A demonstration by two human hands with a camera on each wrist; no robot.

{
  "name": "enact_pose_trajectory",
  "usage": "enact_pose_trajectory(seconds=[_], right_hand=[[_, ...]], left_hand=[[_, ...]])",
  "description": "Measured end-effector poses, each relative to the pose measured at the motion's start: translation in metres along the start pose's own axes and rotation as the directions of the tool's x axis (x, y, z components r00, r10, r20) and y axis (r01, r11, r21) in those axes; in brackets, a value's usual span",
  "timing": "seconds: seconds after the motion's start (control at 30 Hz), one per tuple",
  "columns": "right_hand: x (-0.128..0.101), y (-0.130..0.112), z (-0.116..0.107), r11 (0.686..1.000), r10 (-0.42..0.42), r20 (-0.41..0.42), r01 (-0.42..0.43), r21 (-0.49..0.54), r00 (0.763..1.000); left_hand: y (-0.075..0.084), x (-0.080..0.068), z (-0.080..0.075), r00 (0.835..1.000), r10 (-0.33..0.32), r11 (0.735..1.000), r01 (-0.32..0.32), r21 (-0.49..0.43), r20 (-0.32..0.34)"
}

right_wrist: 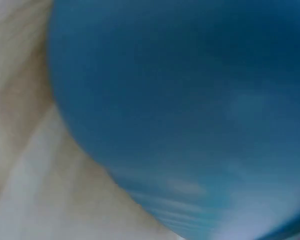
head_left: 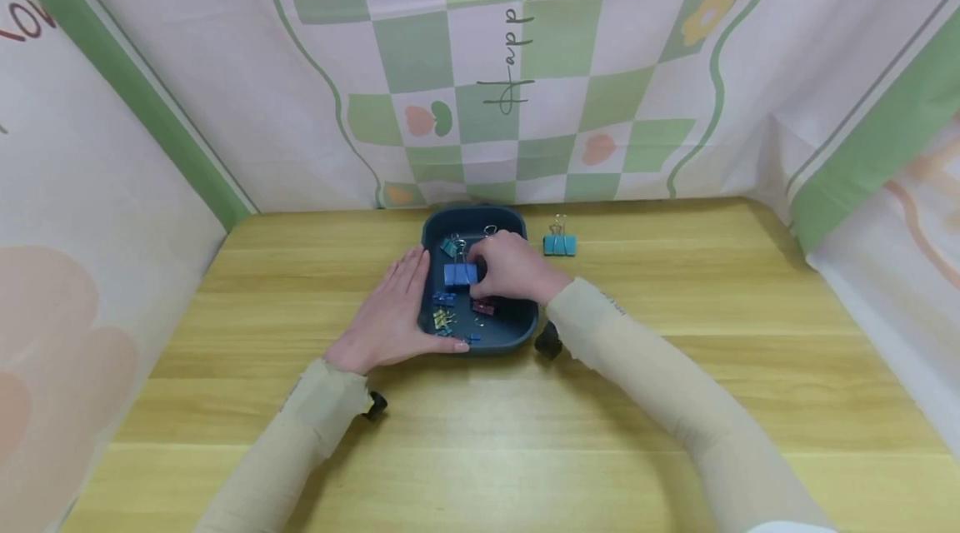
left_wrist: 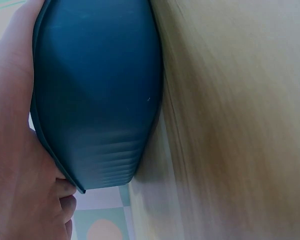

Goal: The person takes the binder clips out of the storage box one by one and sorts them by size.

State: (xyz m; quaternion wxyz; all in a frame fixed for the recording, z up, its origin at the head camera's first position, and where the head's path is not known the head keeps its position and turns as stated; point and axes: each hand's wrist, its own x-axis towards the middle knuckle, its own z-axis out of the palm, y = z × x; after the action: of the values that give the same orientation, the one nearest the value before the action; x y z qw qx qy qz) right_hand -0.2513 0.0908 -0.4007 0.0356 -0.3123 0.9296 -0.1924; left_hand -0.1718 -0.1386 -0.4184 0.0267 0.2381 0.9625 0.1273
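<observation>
My right hand (head_left: 513,268) reaches over the right rim of a dark blue tray (head_left: 501,343). Its thumb and fingers pinch the right end of a large blue binder clip (head_left: 454,275), whose wire handles point away from me. Against the left side of the tray lies my left hand (head_left: 390,312), fingers straight along the rim and thumb across the near corner. In the left wrist view, that hand (left_wrist: 15,145) rests on the rim. The tray's outer wall (right_wrist: 180,110) fills most of the blurred right wrist view.
Inside the tray are a teal clip (head_left: 448,247), small blue clips (head_left: 444,299), a dark red clip (head_left: 483,307), yellow clips (head_left: 441,319) and other tiny ones. A large teal binder clip (head_left: 559,246) stands on the wooden table (head_left: 480,441), right of the tray. A patterned curtain (head_left: 480,67) hangs behind.
</observation>
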Motion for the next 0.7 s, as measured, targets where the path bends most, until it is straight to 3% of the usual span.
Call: enact_pose_trajectory(seconds=[0.33, 0.7], right_hand=[[-0.012, 0.006, -0.030, 0.994, 0.059, -0.061, -0.054, 0.094, 0.996], [-0.033, 0.027, -0.060, 0.992, 0.101, -0.183, -0.085, 0.096, 0.978]], left_hand=[[0.000, 0.000, 0.000, 1.000, 0.004, 1.000, -0.004, -0.008, -0.017], [0.001, 0.000, -0.001, 1.000, -0.010, 1.000, 0.010, -0.015, -0.001]])
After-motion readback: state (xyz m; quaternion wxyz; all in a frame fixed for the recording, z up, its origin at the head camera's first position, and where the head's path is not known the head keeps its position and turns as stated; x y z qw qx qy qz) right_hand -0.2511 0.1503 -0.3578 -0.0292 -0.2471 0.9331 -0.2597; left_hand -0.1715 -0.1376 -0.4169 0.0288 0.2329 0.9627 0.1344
